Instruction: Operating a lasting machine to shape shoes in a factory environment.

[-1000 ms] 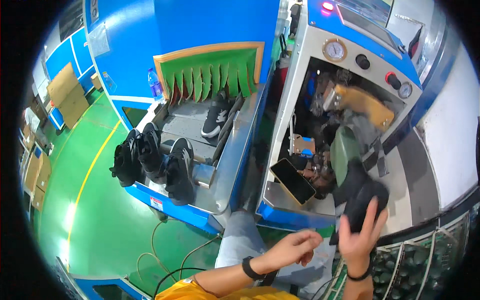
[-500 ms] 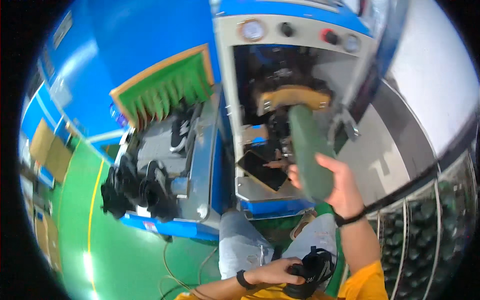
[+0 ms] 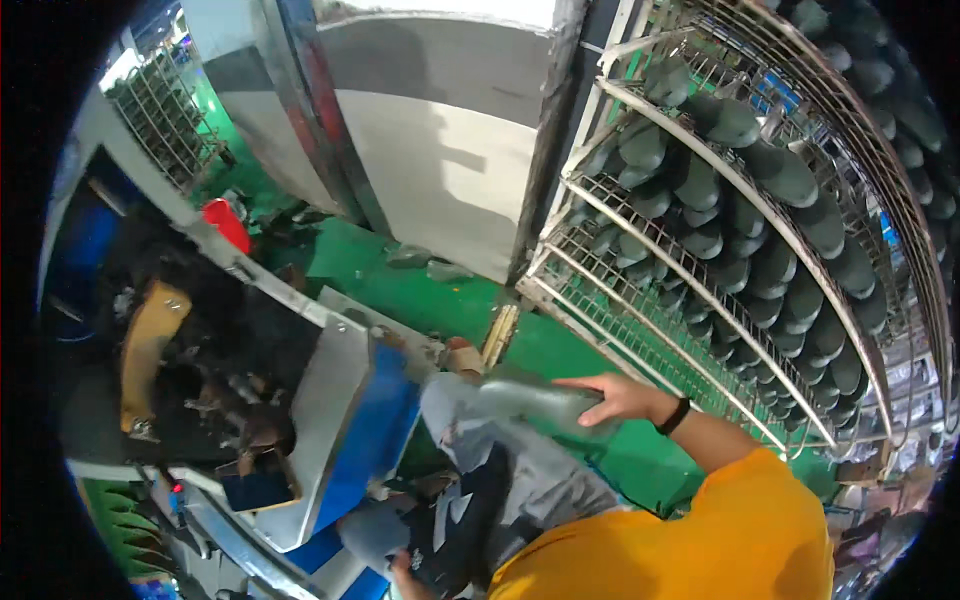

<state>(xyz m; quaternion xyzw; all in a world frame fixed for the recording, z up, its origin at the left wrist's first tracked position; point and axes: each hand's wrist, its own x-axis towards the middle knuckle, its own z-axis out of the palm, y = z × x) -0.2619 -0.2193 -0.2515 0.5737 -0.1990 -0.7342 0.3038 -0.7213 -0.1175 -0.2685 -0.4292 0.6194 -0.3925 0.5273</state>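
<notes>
Beside the blue-and-grey metal machine, my left hand touches a black fabric shoe on my lap; I cannot tell its grip. Right of the machine, my right hand clasps a smooth dark-green shoe last; farther right stands a pale wire rack.

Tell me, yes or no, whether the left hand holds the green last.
No, the right hand holds the green last, and the left hand is at the black shoe.
</notes>
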